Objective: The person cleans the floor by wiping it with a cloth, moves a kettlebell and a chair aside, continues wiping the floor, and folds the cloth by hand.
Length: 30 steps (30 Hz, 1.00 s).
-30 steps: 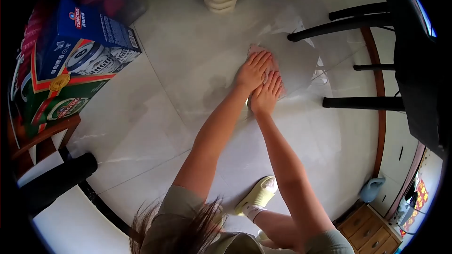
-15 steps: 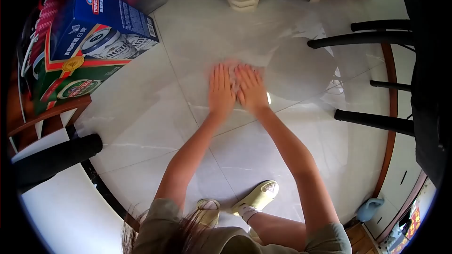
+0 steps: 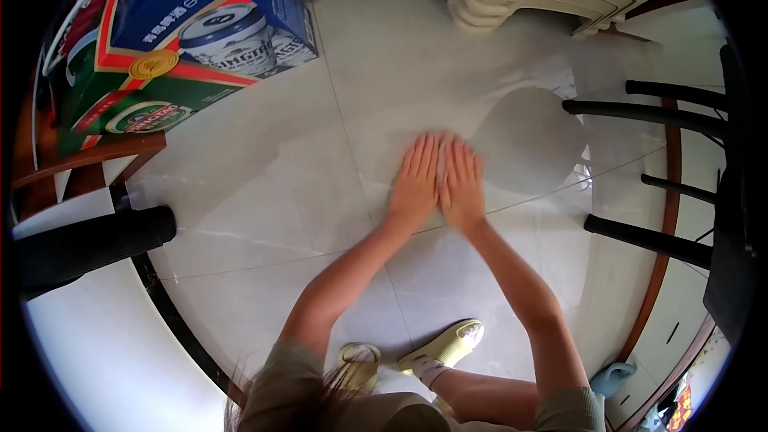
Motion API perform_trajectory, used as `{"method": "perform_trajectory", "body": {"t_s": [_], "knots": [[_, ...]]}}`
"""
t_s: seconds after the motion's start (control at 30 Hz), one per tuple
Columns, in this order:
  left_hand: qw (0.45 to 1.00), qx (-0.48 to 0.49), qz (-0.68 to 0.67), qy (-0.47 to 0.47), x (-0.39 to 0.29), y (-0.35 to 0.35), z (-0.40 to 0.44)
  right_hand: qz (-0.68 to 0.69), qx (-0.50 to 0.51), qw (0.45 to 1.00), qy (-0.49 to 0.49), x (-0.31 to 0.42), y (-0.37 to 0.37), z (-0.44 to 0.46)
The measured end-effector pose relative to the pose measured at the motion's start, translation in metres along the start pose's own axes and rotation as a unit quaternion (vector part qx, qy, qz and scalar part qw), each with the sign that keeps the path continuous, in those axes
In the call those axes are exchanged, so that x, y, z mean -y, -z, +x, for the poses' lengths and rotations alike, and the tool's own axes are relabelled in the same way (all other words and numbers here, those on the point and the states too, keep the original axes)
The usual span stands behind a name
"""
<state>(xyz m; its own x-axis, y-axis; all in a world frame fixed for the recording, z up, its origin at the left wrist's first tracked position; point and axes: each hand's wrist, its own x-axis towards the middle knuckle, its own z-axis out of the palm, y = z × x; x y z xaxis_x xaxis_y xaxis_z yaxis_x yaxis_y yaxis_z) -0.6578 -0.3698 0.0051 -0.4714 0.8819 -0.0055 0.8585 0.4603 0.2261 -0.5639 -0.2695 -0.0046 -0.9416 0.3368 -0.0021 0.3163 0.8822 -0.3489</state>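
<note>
My left hand (image 3: 416, 183) lies flat, palm down, low over the tiled floor (image 3: 264, 184), its fingers stretched forward. Right beside it, my right hand (image 3: 462, 186) is also palm down with straight fingers, the two touching or nearly so along their inner sides. A pale, pinkish bit of something like a cloth shows at the fingertips and between the hands. It is blurred and mostly hidden under them, so its kind is unclear. Just right of my right hand, a round grey patch (image 3: 532, 140) shows on the tiles.
Blue and green beer boxes (image 3: 232, 32) stand at the upper left. A cream moulded furniture base (image 3: 480, 0) is at the top. Black chair legs (image 3: 648, 242) reach in from the right, and a black padded leg (image 3: 104, 236) from the left. My yellow slippers (image 3: 452, 342) are below.
My hands have come back toward me over the floor and closer together, the pale thing under them. The view has turned a little, shifting the surroundings.
</note>
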Motion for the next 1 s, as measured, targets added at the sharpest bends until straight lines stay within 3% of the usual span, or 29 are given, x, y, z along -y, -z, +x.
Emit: {"method": "perform_trajectory", "body": {"t_s": [0.1, 0.17, 0.23, 0.33, 0.47, 0.53, 0.63, 0.73, 1.0], "knots": [[0.995, -0.058, 0.046, 0.064, 0.042, -0.017, 0.067, -0.024, -0.076, 0.994, -0.078, 0.004, -0.013, 0.084], [0.99, -0.056, 0.108, 0.075, 0.083, -0.017, 0.099, -0.01, -0.09, 0.992, -0.084, 0.007, -0.03, 0.135], [0.981, 0.004, 0.16, 0.109, 0.121, 0.002, 0.114, -0.009, -0.065, 0.996, -0.064, 0.02, -0.038, 0.174], [0.986, -0.067, 0.028, 0.15, 0.157, 0.008, 0.096, -0.072, -0.038, 0.997, -0.01, 0.053, -0.044, 0.194], [0.983, -0.104, 0.05, 0.145, 0.13, 0.008, 0.018, -0.046, 0.003, 0.987, 0.151, 0.055, -0.029, 0.178], [0.985, -0.042, 0.084, 0.144, 0.093, 0.009, -0.043, 0.008, 0.0, 0.972, 0.236, 0.058, -0.039, 0.135], [0.985, 0.058, 0.048, 0.155, 0.044, 0.004, -0.101, 0.086, 0.093, 0.972, 0.197, 0.081, -0.025, 0.034], [0.988, 0.045, -0.024, 0.142, 0.022, 0.008, -0.124, 0.106, 0.132, 0.971, 0.169, 0.082, -0.012, -0.001], [0.989, -0.061, 0.026, 0.134, 0.092, 0.005, -0.021, 0.029, 0.011, 0.984, 0.178, 0.073, -0.029, 0.126]]}}
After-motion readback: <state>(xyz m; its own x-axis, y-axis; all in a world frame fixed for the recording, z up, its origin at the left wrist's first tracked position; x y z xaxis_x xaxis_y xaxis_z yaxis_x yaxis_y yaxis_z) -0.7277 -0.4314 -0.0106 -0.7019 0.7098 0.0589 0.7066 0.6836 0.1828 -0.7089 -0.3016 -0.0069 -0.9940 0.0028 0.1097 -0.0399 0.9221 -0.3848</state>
